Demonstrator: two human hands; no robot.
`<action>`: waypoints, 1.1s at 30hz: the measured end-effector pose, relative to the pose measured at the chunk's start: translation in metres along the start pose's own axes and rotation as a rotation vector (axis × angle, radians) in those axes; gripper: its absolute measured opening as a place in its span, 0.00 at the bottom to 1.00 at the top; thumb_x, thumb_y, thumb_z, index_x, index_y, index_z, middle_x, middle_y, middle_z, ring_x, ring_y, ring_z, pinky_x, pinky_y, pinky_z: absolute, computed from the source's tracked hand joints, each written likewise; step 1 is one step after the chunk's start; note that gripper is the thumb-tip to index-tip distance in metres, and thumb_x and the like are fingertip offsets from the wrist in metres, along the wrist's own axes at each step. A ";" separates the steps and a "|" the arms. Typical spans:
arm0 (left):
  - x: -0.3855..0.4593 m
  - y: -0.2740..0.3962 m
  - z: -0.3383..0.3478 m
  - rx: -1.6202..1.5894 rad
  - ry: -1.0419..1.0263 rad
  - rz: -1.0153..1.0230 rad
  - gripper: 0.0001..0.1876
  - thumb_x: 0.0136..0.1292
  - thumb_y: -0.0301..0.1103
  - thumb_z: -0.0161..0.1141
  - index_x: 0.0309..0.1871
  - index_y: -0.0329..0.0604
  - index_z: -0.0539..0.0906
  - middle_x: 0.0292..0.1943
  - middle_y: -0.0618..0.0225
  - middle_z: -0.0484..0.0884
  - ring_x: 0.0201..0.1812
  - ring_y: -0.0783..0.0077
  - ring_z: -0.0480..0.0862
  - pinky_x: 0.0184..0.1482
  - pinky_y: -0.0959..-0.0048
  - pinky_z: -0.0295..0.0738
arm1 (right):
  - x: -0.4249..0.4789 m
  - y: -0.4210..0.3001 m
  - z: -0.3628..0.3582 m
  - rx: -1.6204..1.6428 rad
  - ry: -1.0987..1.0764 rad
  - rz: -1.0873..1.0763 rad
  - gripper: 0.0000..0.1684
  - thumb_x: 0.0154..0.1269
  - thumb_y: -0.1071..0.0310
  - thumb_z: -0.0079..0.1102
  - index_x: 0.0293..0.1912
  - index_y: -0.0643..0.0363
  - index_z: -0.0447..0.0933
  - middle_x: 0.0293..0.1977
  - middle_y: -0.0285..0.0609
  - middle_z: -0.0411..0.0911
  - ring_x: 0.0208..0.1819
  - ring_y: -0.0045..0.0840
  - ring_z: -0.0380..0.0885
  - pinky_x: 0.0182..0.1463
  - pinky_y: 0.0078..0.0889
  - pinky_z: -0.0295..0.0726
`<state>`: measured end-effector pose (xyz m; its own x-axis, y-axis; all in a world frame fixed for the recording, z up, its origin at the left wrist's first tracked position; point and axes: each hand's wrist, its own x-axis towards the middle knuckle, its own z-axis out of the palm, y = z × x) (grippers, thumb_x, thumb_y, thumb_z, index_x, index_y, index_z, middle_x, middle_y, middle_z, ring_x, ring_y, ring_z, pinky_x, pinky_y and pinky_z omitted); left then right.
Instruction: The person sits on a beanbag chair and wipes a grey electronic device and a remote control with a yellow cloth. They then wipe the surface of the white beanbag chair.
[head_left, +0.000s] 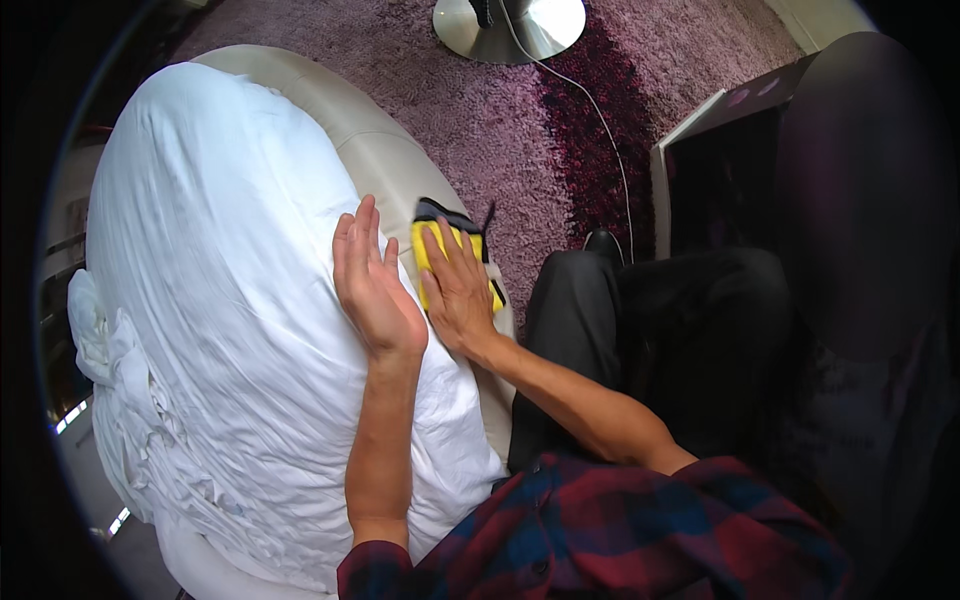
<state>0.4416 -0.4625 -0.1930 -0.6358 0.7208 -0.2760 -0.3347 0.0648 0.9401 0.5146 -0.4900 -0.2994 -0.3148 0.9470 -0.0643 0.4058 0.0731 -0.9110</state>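
Observation:
My right hand (460, 289) lies flat, fingers spread, on a yellow cloth with grey underside and black edging (420, 251). The cloth rests on the cream padded side of a sofa or bed (375, 161), close to its outer edge. Beside it, my left hand (377, 281) is raised with the palm turned partly up and the fingers extended; nothing is in it. Below and to the left of that hand spreads a white sheet (240, 262), wrinkled along its length and bunched at the far left. Whether the left hand touches the sheet cannot be told.
A purple shag rug (480, 135) covers the floor beside the padded edge. On it stand a round shiny metal base (510, 30) and a dark box-like piece with a pale edge (660, 187). A white cable (611, 142) runs across the rug towards my legs.

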 end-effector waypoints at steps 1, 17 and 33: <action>-0.001 0.001 0.000 -0.007 0.008 0.010 0.37 0.80 0.46 0.44 0.80 0.30 0.47 0.78 0.46 0.60 0.82 0.53 0.51 0.80 0.49 0.40 | 0.018 -0.003 0.001 -0.001 -0.012 -0.083 0.32 0.74 0.61 0.51 0.75 0.47 0.66 0.79 0.46 0.55 0.77 0.59 0.54 0.74 0.68 0.56; 0.005 -0.004 -0.008 0.014 -0.061 0.097 0.38 0.80 0.48 0.42 0.81 0.30 0.47 0.81 0.47 0.54 0.84 0.55 0.45 0.82 0.55 0.32 | 0.098 -0.017 0.020 -0.247 -0.120 -0.452 0.35 0.68 0.56 0.56 0.72 0.49 0.69 0.79 0.40 0.55 0.79 0.63 0.47 0.69 0.80 0.60; -0.001 -0.003 0.002 0.011 -0.067 -0.115 0.28 0.81 0.49 0.41 0.74 0.40 0.61 0.79 0.45 0.58 0.83 0.53 0.48 0.81 0.51 0.30 | 0.182 0.035 0.039 0.376 -0.199 -0.298 0.29 0.80 0.53 0.41 0.74 0.50 0.68 0.79 0.48 0.56 0.80 0.53 0.51 0.82 0.50 0.49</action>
<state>0.4446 -0.4618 -0.1946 -0.5458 0.7526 -0.3684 -0.3948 0.1569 0.9053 0.4382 -0.3273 -0.3587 -0.5417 0.8217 0.1773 -0.0511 0.1783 -0.9826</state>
